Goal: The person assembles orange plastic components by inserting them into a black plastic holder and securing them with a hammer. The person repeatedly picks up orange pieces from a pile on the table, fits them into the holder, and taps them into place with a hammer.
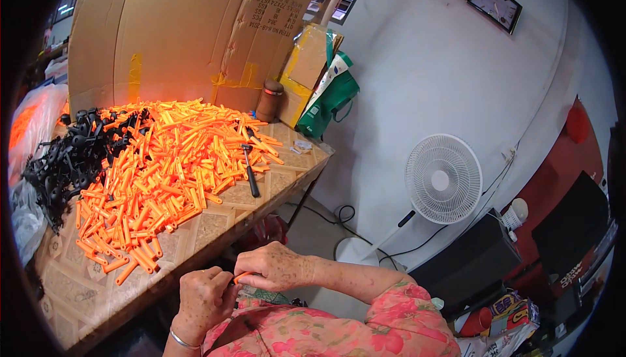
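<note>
Just off the table's front edge, my two hands meet over a small orange plastic piece [242,277]. My right hand [277,267] has its fingers closed around this orange piece. My left hand [203,298], with a bangle on its wrist, is pinched at the other end, where something dark shows; its kind is hidden by the fingers. A large heap of orange plastic handles [169,168] covers the table beyond my hands. To the left of it lies a pile of black plastic parts [72,155]. A hammer [250,171] with a black grip rests beside the heap.
The patterned tabletop [218,217] ends in front of me. Tall cardboard [176,37] stands behind the heap. A brown jar [269,101], a taped carton [305,70] and a green bag [329,99] sit at the far corner. A white fan [443,179] stands to the right.
</note>
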Tool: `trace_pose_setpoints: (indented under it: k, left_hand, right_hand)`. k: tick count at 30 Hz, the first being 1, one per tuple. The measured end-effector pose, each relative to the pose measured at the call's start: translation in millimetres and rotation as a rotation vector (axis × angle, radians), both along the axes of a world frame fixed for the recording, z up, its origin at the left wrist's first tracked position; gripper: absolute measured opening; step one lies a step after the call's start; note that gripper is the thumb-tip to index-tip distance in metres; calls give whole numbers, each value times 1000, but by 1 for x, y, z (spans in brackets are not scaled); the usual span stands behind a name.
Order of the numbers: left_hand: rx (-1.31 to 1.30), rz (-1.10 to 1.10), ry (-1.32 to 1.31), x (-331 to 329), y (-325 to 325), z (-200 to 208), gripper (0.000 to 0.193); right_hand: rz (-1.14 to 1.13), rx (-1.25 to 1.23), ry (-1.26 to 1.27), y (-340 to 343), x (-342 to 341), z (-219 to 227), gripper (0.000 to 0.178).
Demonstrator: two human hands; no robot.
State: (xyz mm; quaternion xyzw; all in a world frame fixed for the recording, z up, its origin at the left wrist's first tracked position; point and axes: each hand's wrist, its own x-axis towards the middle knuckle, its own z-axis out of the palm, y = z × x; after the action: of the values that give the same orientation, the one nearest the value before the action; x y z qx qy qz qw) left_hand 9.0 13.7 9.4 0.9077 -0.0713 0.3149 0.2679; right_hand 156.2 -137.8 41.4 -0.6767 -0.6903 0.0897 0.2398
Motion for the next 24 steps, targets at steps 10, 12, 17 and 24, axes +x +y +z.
trace_pose_setpoints:
  k: [10, 12, 17, 24]
  left_hand:
    - [-72, 152, -52, -6, 6, -22, 17]
    - [-163, 125, -17, -8, 17, -26, 18]
    - [-526, -43, 194, -16, 39, -61, 29]
    - [-1294, 34, 355, -11, 30, -75, 30]
  right_hand:
    - [122, 114, -177, 32, 9, -11, 19]
    - [211, 73, -252, 53, 20, -7, 15]
    - [343, 36, -126, 85, 38, -25, 5]
    - [284, 10, 23, 116, 51, -41, 19]
